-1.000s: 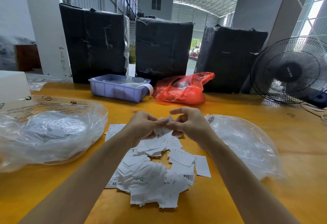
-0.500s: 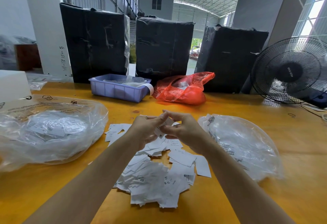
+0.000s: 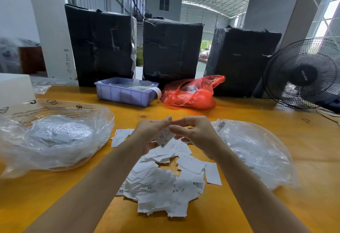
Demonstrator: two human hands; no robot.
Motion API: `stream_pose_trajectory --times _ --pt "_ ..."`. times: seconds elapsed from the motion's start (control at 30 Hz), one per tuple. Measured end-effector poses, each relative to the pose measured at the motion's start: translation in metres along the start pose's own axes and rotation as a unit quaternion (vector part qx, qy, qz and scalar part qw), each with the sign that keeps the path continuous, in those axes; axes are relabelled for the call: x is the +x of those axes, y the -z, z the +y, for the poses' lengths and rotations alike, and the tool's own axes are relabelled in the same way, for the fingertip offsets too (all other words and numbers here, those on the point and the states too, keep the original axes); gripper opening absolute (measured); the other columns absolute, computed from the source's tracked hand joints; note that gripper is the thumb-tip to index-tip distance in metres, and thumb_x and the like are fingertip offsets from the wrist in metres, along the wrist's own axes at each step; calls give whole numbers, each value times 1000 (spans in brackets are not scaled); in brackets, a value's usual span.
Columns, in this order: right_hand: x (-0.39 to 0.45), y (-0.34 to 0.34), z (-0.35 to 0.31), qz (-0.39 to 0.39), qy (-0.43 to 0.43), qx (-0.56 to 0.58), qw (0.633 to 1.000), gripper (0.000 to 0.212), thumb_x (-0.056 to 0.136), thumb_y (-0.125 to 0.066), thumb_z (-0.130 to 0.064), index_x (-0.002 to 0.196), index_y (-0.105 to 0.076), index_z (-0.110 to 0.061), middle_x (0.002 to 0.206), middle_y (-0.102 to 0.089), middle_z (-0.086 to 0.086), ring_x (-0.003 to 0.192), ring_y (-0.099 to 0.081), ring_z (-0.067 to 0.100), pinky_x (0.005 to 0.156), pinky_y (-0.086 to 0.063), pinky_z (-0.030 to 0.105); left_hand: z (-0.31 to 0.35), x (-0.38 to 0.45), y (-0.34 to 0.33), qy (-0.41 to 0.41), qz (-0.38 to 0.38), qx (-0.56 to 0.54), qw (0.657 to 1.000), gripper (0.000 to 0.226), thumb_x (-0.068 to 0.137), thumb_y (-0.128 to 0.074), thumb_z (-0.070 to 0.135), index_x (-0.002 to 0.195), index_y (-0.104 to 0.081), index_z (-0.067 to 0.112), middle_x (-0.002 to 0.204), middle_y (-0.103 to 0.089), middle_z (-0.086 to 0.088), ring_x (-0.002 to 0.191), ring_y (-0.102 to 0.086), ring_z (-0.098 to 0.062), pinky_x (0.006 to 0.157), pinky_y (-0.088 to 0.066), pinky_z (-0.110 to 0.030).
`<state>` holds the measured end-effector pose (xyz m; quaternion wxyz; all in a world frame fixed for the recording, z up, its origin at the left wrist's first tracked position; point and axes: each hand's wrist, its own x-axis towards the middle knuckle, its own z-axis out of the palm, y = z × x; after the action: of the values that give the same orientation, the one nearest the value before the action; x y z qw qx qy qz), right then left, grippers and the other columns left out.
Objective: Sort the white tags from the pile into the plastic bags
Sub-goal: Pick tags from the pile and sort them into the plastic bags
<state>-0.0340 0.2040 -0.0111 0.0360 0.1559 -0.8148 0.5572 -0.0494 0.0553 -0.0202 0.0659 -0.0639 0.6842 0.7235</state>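
Note:
A pile of white tags (image 3: 161,185) lies on the yellow table (image 3: 257,115) just in front of me, some printed XS or S. Above the pile's far edge my left hand (image 3: 150,133) and my right hand (image 3: 195,133) meet, and both pinch a small white tag (image 3: 164,137) between thumb and fingers. A clear plastic bag (image 3: 53,137) holding white tags lies to the left. Another clear plastic bag (image 3: 257,152) lies to the right, with a few tags faintly visible inside.
A lilac plastic tray (image 3: 125,94) and a red plastic bag (image 3: 191,95) sit at the back of the table, with three black-wrapped boxes (image 3: 171,52) behind them. A black fan (image 3: 303,74) stands at the right. A white block (image 3: 14,87) is at the far left.
Both hands have stayed together over the pile, shifting slightly and working the tag; it now hangs lower between the fingertips, printed side showing.

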Motion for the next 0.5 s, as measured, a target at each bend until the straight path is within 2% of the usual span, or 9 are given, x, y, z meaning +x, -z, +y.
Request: stream_pose_trajectory --times 0.1,0.2,0.27,0.4,0.5 --pt "1 2 2 27 -38 57 997 9 83 -70 -10 89 -70 -3 71 -68 6 56 -61 7 53 -47 16 2 0 1 8 -34 15 999 38 73 -72 42 90 -66 9 84 -65 -11 84 -59 -26 80 -52 -36" --pt "3 4 4 83 -89 129 984 9 81 -71 -5 88 -69 0 71 -68 10 54 -62 8 56 -48 22 5 0 8 7 -77 42 996 41 62 -76 35 89 -69 5 73 -68 -7 67 -61 -17 56 -51 -22" --pt "3 4 4 97 -130 199 966 12 78 -72 -2 89 -67 -1 65 -68 8 54 -64 11 59 -50 25 5 2 14 6 -80 55 995 33 66 -79 21 92 -71 2 68 -68 -5 58 -59 -12 49 -48 -19" --pt "6 2 6 108 -189 313 924 17 75 -70 7 88 -64 -3 63 -69 7 57 -64 15 60 -48 28 9 4 23 24 -90 87 992 26 71 -78 8 96 -72 2 73 -71 -10 57 -61 -12 49 -48 -19" --pt "7 -1 9 107 -188 337 916 20 74 -69 9 90 -63 -2 69 -70 10 62 -65 18 62 -48 28 12 3 26 25 -99 98 990 20 73 -75 0 92 -72 4 73 -72 -10 58 -64 -11 50 -49 -18"
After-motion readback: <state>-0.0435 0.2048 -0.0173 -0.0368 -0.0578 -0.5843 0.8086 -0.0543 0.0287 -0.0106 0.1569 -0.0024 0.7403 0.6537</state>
